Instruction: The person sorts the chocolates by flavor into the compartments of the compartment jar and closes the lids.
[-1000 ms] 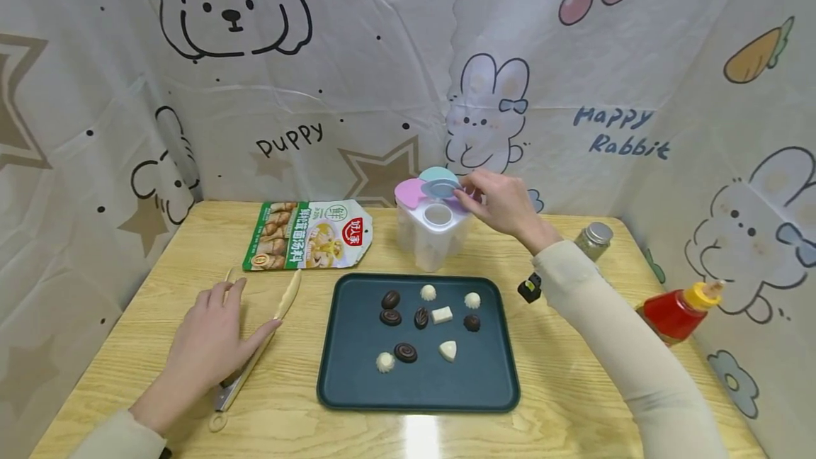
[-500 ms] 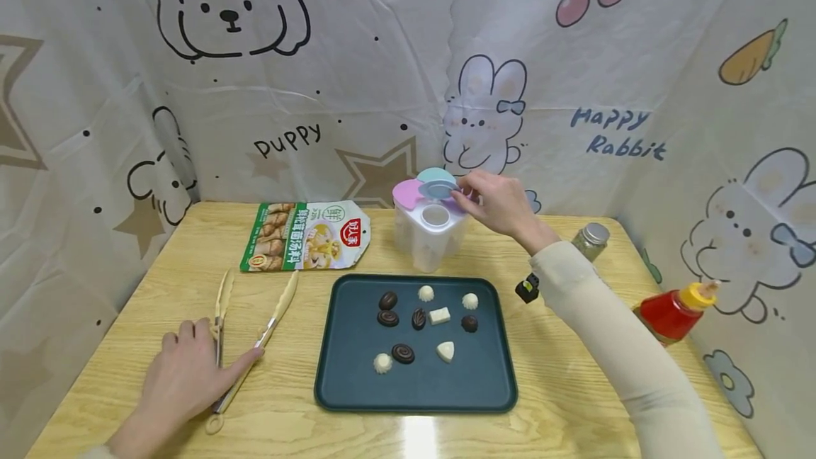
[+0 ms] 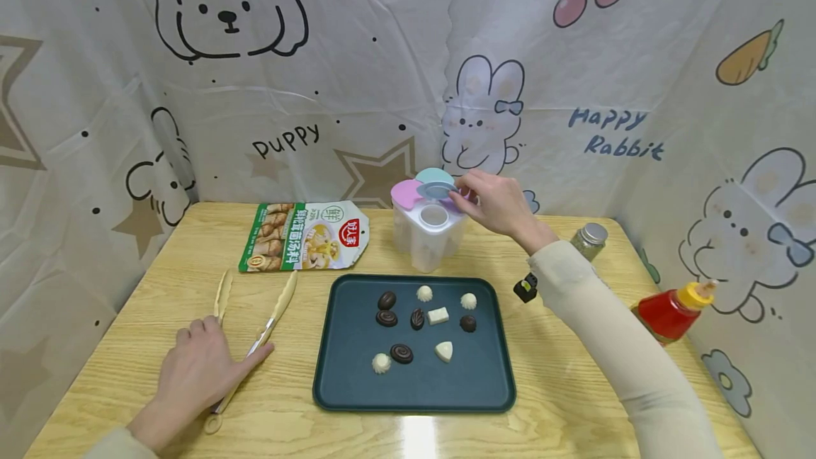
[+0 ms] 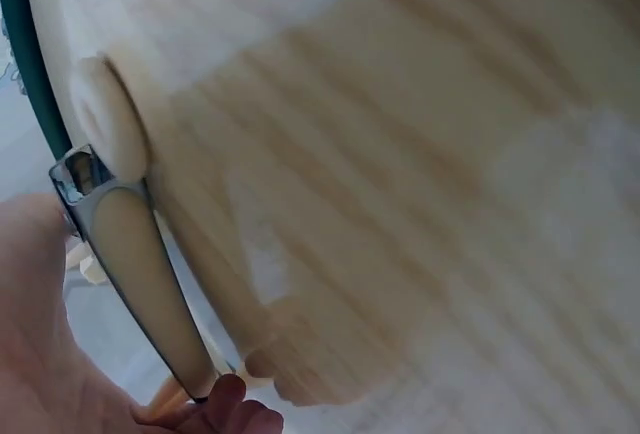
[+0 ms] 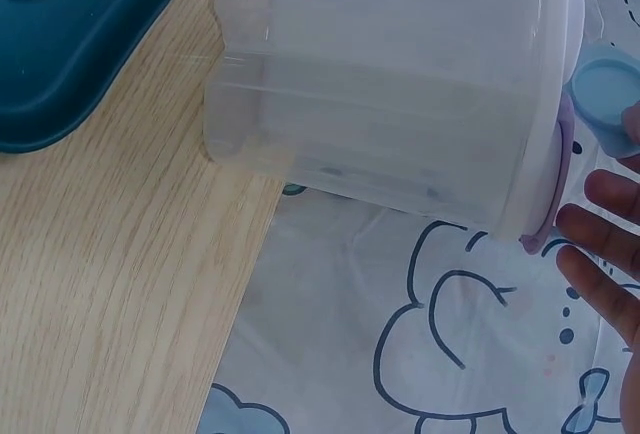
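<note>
In the head view my left hand (image 3: 199, 367) lies over a pair of tongs (image 3: 280, 303) with cream tips, thumb along one arm and fingers at the other. The tongs' arms are spread. In the left wrist view curled fingertips (image 4: 235, 409) meet the handle (image 4: 145, 274) near the tabletop. My right hand (image 3: 500, 204) pinches the raised blue flap lid (image 3: 437, 191) of a clear storage container (image 3: 428, 250), whose round opening (image 3: 434, 215) shows. Pink and teal lids (image 3: 408, 194) lie flat beside it. The right wrist view shows the remaining fingers (image 5: 600, 229) spread near the container's top.
A dark tray (image 3: 357, 392) holds several dark and white chocolates. Behind the tongs lies a green and white food packet (image 3: 304, 236). Right of the tray are a small black object (image 3: 525, 289), a glass jar (image 3: 589, 241) and a red sauce bottle (image 3: 669, 314). Printed cloth surrounds the table.
My left hand has come down and back along the tongs, uncovering more of their tips and settling on the arms. The right hand still holds the blue lid up, nearly unmoved.
</note>
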